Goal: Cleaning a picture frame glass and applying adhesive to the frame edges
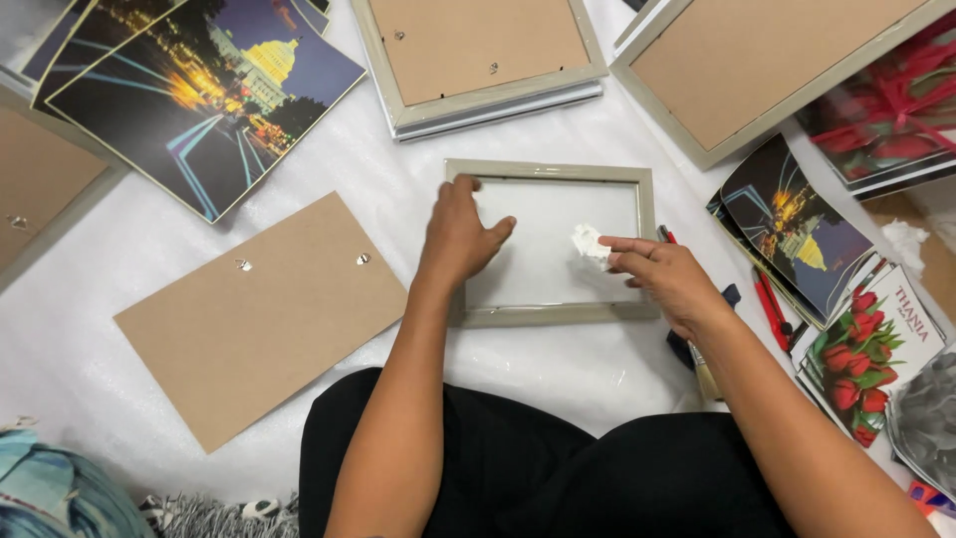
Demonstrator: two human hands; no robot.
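A grey-beige picture frame (550,171) lies face down in front of me on a white sheet, its glass pane (543,249) showing. My left hand (456,235) rests on the frame's left side, fingers spread on the edge and glass. My right hand (665,279) pinches a small crumpled white tissue (588,242) and presses it on the right part of the glass.
A brown backing board (261,314) lies to the left. More face-down frames (478,50) (757,70) sit at the back. Night-city prints (199,90) (797,234) and tulip prints (864,354) lie around. A red-handled tool (769,309) and a brush (705,374) lie right of the frame.
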